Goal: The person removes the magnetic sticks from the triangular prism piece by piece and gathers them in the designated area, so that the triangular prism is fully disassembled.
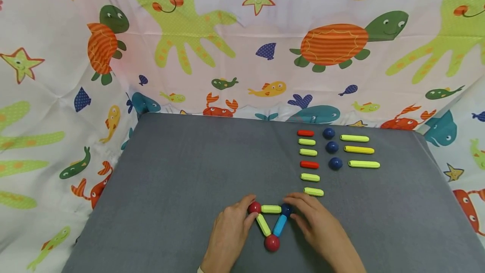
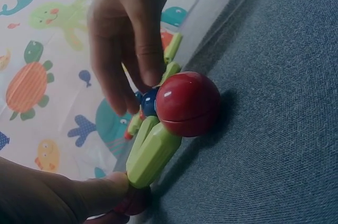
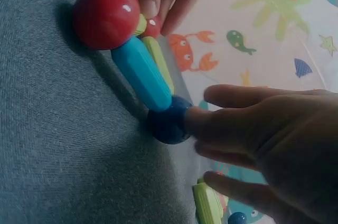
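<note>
A triangle of magnetic rods and balls lies on the grey cloth. Its corners are a red ball, a dark blue ball and a larger red ball. Two yellow-green rods and a light blue rod join them. My left hand pinches the far-left red ball between thumb and fingers; the left wrist view partly hides that ball. At the dark blue ball, my right hand touches with one digit, its other fingers extended and spread in the right wrist view.
Beyond my right hand lies a column of short red and yellow-green rods. Beside it are three dark blue balls and three longer yellowish rods. A curtain printed with sea animals borders the grey table.
</note>
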A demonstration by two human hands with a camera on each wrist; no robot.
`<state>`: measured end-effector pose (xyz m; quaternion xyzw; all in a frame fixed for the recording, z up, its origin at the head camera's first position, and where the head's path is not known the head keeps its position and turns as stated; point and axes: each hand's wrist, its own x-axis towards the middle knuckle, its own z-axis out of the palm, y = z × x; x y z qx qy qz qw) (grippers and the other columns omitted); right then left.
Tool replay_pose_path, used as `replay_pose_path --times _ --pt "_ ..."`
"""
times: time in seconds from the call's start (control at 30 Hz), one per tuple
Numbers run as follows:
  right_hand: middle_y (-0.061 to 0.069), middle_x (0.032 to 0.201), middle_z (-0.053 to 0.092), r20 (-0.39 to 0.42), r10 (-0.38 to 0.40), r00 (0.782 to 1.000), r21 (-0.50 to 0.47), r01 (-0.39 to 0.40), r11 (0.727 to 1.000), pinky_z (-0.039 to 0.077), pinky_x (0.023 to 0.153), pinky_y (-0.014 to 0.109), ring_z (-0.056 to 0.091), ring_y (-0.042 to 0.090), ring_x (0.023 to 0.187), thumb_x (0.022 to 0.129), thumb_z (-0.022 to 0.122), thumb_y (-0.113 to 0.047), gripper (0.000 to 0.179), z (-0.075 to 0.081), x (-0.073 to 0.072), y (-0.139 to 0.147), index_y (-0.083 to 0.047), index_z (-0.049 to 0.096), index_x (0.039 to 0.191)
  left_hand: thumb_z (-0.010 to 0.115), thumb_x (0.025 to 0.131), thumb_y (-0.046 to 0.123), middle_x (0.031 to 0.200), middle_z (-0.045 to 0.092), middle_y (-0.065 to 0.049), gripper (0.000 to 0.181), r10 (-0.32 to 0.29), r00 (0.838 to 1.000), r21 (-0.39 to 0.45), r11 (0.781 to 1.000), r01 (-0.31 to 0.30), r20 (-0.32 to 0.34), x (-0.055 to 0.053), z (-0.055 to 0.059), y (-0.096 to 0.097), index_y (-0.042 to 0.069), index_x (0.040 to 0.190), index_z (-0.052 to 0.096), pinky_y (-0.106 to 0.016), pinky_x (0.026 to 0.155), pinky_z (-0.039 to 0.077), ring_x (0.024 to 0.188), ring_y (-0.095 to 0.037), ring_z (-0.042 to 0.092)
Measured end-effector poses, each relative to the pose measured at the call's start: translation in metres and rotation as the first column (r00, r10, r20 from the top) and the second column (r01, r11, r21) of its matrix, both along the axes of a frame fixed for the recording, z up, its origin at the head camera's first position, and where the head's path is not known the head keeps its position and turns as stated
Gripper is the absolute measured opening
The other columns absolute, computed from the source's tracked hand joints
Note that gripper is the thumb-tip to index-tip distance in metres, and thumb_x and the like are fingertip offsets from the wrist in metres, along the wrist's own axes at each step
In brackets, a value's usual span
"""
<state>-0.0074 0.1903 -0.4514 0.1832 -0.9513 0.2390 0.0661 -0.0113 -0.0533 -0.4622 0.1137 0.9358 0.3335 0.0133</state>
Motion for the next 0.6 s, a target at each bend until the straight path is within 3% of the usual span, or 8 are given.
replay_pose_path --times 0.27,0.6 --pt "-0.008 0.139 0.068 0.148 0.018 0.989 0.02 -0.021 1.0 0.056 0.102 0.041 0.066 0.014 0.126 0.086 0.088 -0.004 0.054 -0.013 0.0 -0.004 -0.027 0.073 0.133 0.082 0.094 0.017 0.112 0.079 -0.008 0.039 0.002 1.0 0.006 1.0 -0.002 -0.019 0.002 -0.001 0.0 0.013 0.131 0.071 -0.028 0.058 0.057 0.08 -0.015 0.075" --pt "-0.012 0.131 0.07 0.135 -0.002 0.991 0.021 0.0 1.0 0.056 0.102 0.042 0.066 0.01 0.121 0.086 0.089 -0.005 0.052 -0.017 0.0 -0.003 -0.029 0.073 0.129 0.082 0.094 0.017 0.113 0.079 -0.007 0.039 0.008 0.999 0.015 1.0 -0.007 -0.038 0.002 -0.002 0.0 0.013 0.131 0.071 -0.031 0.061 0.059 0.084 -0.017 0.076"
